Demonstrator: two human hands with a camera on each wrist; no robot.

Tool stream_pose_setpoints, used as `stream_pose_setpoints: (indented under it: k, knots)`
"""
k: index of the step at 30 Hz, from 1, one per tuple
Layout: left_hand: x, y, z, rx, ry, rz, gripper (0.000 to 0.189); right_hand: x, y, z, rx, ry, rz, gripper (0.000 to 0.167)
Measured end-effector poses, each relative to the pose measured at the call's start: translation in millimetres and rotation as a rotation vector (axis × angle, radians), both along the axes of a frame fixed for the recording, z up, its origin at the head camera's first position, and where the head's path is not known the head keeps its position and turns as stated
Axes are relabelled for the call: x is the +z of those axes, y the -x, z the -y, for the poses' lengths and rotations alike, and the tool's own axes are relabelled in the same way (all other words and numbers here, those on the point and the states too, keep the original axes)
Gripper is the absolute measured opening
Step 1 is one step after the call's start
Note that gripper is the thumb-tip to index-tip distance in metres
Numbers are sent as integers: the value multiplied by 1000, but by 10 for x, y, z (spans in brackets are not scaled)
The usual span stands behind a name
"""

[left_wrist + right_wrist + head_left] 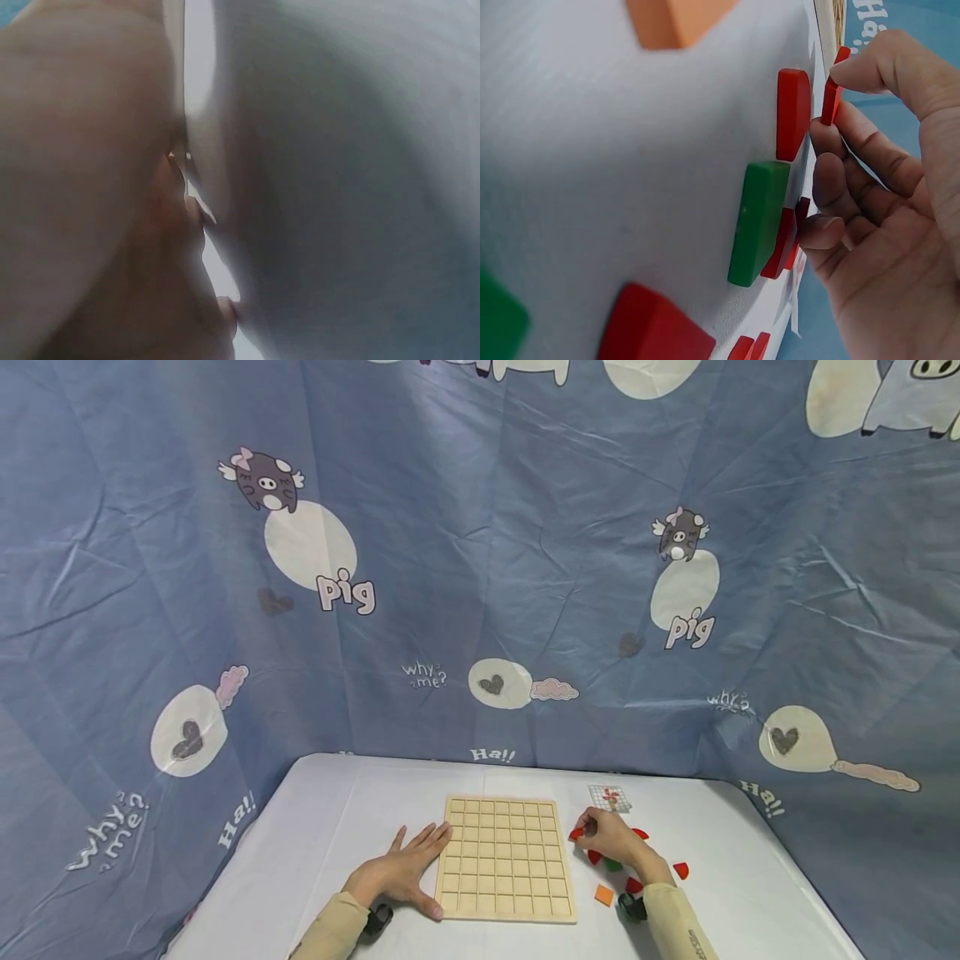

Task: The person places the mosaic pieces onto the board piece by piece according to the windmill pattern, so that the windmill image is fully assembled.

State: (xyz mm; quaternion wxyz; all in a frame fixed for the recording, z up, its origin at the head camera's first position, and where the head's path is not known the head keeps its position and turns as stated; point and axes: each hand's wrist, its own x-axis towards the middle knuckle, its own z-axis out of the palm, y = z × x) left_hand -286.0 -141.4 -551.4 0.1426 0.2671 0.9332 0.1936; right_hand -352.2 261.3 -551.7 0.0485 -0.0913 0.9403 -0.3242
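A square wooden grid board lies on the white table. Along its left edge rests my left hand, fingers spread, with the thumb at the near corner and the fingertips on the frame. My right hand is just off the board's right side, pinching a red block with a curved edge between thumb and fingers. The right wrist view shows this thin red block held on edge above the table. Beneath and around that hand lie a green block and several more red blocks.
An orange square block lies near the board's right edge. Farther right is a red quarter-round block. Beyond my right hand lies a card with a grid and a coloured picture. A blue printed cloth hangs behind the table.
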Motion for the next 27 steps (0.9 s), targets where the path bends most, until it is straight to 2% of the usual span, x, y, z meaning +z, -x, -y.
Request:
stream_pose_setpoints:
  k: [17, 27]
  knots:
    - [-16, 3, 14, -10, 12, -8, 132, 62, -14, 22, 44, 22, -82, 18]
    - [6, 14, 7, -14, 18, -5, 131, 149, 53, 244, 136, 16, -139, 14]
